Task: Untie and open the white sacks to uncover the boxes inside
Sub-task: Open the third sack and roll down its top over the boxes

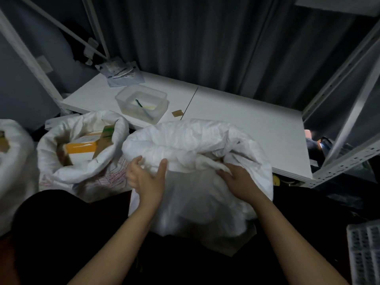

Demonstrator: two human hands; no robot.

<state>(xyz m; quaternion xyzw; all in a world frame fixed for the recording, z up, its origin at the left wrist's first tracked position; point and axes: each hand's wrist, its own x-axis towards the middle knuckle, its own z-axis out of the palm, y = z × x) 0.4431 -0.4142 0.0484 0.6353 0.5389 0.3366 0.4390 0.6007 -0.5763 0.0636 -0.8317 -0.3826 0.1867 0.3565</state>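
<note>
A large white sack [197, 140] stands in front of me, its mouth rolled outward and partly open; I cannot see what is inside. My left hand [147, 177] grips the near rim fabric, thumb over the fold. My right hand [236, 177] clutches a bunch of the rim fabric, fingers tucked into the folds. To the left a second white sack [67, 173] stands open, showing a white box with an orange band [82, 148] and brown cardboard [106, 138]. A third sack [14, 161] sits at the far left edge.
Behind the sacks lies a low white board [236, 112] with a clear plastic tub [141, 103] holding a pen, and grey mailer bags [121, 74]. Metal shelf uprights [349, 112] stand right and left. A white grid tray [364, 254] is at lower right.
</note>
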